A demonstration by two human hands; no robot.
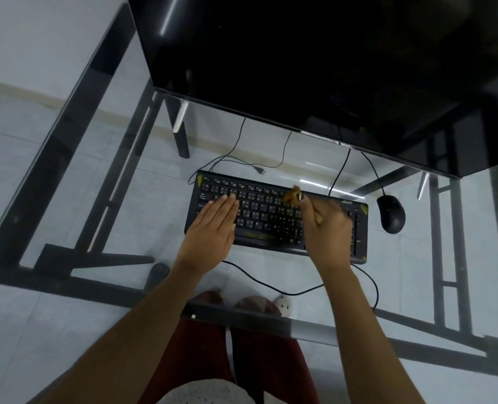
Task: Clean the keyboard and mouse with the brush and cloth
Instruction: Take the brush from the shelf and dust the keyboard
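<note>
Fingers (323, 211) of my right hand (328, 228) are curled tight round the brush (294, 195), its handle running back through my fist and its brownish bristles on the upper key rows, right of centre on the keyboard (274, 220). I hold it low and close to the head, I judge, so that the bristles can dig between the keys; the hand is blurred, so exactly how each finger lies on the handle I cannot tell. My left hand (212, 228) lies flat on the keyboard's left half, fingers straight and together, pressing on the keys, most likely to stop the board sliding on the smooth glass table (110, 199) as I sweep.

Both forearms reach forward from the near edge, the right wrist bent inward toward the middle of the board. The mouse (391, 213) sits apart, just off the keyboard's right end, untouched, its turn not yet come. I see no cloth anywhere. Behind the keyboard stands the dark monitor (314, 68), with cables (271, 282) trailing across the glass.
</note>
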